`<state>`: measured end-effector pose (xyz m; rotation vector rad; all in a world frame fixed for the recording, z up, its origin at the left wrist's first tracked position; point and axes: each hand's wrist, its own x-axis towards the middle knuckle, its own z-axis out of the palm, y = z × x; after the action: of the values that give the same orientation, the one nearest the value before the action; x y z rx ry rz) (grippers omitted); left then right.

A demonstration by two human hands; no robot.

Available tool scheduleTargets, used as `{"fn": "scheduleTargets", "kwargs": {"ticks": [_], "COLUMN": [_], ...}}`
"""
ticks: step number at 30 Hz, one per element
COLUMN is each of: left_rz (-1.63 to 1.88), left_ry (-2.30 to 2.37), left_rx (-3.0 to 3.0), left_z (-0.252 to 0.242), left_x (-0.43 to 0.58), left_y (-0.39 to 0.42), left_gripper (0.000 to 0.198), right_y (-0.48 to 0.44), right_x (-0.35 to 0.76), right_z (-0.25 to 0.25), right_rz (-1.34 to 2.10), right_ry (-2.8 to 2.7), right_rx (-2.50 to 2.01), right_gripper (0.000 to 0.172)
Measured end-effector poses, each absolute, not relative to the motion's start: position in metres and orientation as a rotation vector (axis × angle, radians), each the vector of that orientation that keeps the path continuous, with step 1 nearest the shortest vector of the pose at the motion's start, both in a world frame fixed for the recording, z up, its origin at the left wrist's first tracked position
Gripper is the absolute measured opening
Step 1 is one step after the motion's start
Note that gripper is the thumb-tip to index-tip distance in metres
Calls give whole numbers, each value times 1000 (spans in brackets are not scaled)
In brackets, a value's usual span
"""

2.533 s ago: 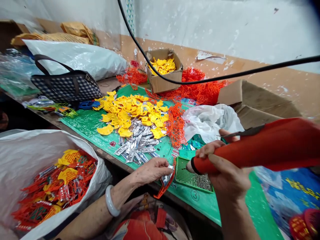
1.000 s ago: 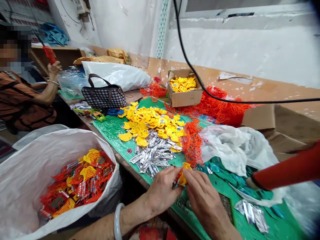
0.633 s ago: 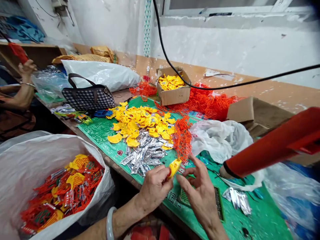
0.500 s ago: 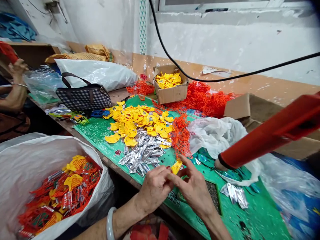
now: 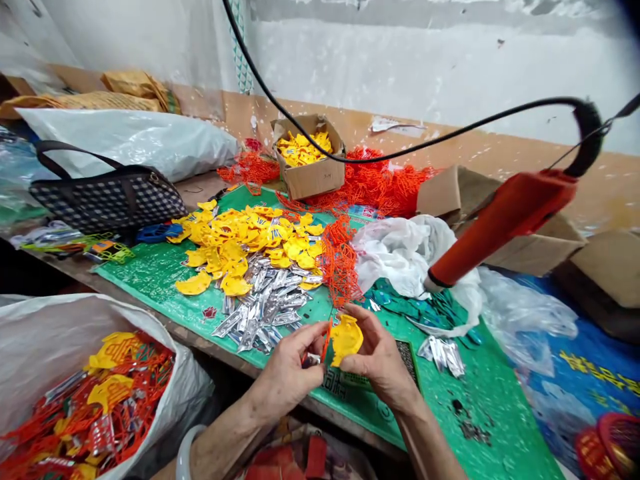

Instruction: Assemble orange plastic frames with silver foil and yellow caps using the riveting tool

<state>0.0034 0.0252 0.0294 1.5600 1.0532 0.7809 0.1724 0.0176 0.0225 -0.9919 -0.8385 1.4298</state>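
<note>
From the hands, the white plastic sack (image 5: pixel 186 387) gapes at nine o'clock, the heap of flat silver pieces (image 5: pixel 260 307) at ten. The left hand (image 5: pixel 287 377) is curled narrow on a thin orange-red plastic strip (image 5: pixel 327 343) and a small silvery part (image 5: pixel 311 360); a firm pinch should prevent slipping. Between the hands stands the curved yellow plastic plate (image 5: pixel 346 339); whether it touches the strip, I cannot tell. The right hand (image 5: pixel 385 363) pinches its right side; gripping near the rim leaves the edge at nine visible for squaring up. The tapered red tool (image 5: pixel 503 225) hangs at two, well apart.
</note>
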Motion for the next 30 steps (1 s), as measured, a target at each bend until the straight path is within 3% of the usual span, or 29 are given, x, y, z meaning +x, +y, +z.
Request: {"fn": "scheduleTargets", "kwargs": {"ticks": [6, 12, 30], "left_rz": [929, 888, 700], "left_ry": [997, 883, 971], "left_rx": [2104, 2383, 2545], "left_z": [15, 15, 14], "left_x": [3, 3, 2], "left_y": [18, 13, 8], "left_gripper": [73, 82, 70], "right_y": [6, -2, -6], "right_x": [175, 179, 182], "right_z": [10, 8, -4], "right_rz": [1402, 1252, 1079], "right_ry": [-940, -1116, -1385], "right_rx": [-985, -981, -1021], "right_gripper": [82, 79, 76]}}
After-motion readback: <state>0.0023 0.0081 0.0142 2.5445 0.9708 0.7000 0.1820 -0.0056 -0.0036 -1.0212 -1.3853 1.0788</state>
